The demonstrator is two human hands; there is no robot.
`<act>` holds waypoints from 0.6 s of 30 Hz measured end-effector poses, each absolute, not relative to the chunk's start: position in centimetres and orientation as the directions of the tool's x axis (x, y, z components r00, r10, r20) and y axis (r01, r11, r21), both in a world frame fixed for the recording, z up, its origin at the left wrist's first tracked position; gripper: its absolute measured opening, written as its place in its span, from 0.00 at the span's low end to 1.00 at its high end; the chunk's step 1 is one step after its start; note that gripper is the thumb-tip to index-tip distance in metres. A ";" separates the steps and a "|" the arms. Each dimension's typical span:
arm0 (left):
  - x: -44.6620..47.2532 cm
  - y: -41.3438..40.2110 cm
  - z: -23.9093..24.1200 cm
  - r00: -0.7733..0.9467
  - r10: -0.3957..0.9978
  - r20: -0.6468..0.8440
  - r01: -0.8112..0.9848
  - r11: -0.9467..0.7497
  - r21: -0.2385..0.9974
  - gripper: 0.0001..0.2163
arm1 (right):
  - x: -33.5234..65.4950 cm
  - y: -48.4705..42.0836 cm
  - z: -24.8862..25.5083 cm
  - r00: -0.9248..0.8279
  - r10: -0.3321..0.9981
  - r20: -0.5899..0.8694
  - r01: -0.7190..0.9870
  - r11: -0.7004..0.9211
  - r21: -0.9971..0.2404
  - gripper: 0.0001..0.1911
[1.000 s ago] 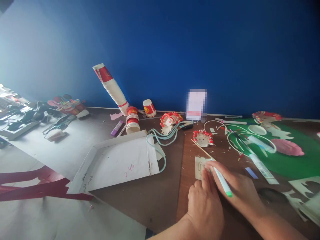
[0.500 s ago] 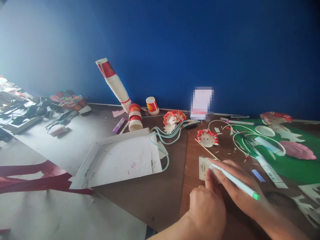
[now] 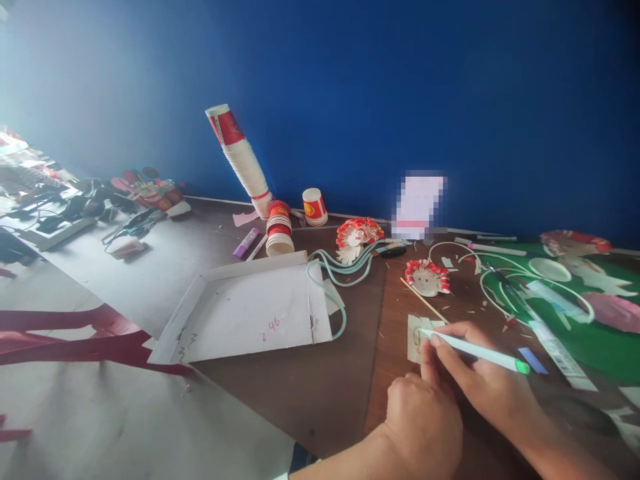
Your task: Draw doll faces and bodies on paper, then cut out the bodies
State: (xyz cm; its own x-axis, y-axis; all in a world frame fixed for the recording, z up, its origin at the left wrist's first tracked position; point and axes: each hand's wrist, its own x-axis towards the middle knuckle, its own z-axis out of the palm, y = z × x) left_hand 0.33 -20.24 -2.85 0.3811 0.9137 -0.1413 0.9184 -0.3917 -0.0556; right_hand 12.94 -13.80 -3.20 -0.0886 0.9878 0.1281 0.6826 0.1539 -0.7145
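My right hand [image 3: 483, 383] grips a white pen with a green end [image 3: 475, 350], its tip resting on a small cream paper piece [image 3: 415, 328] on the brown table [image 3: 310, 393]. My left hand [image 3: 425, 420] is loosely closed, with its forefinger pressing the paper piece down just below the pen tip. A thin wooden stick [image 3: 424, 301] lies just beyond the paper. A paper face with red fringe [image 3: 427, 277] sits a little farther back.
A white cardboard tray [image 3: 250, 313] lies to the left, with pale green tubing [image 3: 335, 273] beside it. Paper cups [image 3: 240, 160] in a leaning stack, a short stack [image 3: 279, 235] and a single cup [image 3: 315, 207] stand near the blue wall. Green mat [image 3: 595, 333] with paper crafts lies right.
The pen in my right hand has tilted from steep to nearly flat, its green end swinging out to the right. The view has shifted a little to the left.
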 end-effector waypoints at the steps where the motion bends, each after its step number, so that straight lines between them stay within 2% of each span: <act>1: 0.4 -20.3 -2.9 0.378 0.917 -0.129 0.921 -0.387 -0.052 0.26 | 12.9 -13.7 -3.1 -0.091 0.988 0.121 0.693 0.150 -0.705 0.15; 7: 0.4 -20.3 -3.3 0.371 0.920 -0.130 0.927 -0.375 -0.010 0.23 | 12.7 -12.3 -2.4 -0.154 0.973 0.169 0.743 0.227 -0.629 0.15; 10: 0.5 -20.2 -3.3 0.366 0.921 -0.131 0.929 -0.369 0.001 0.26 | 12.4 -11.6 -2.0 -0.166 0.965 0.202 0.745 0.257 -0.615 0.15; 18: 0.4 -20.2 -3.2 0.381 0.910 -0.162 0.923 -0.385 0.010 0.28 | 12.1 -11.0 -2.9 -0.174 0.974 0.145 0.752 0.226 -0.619 0.16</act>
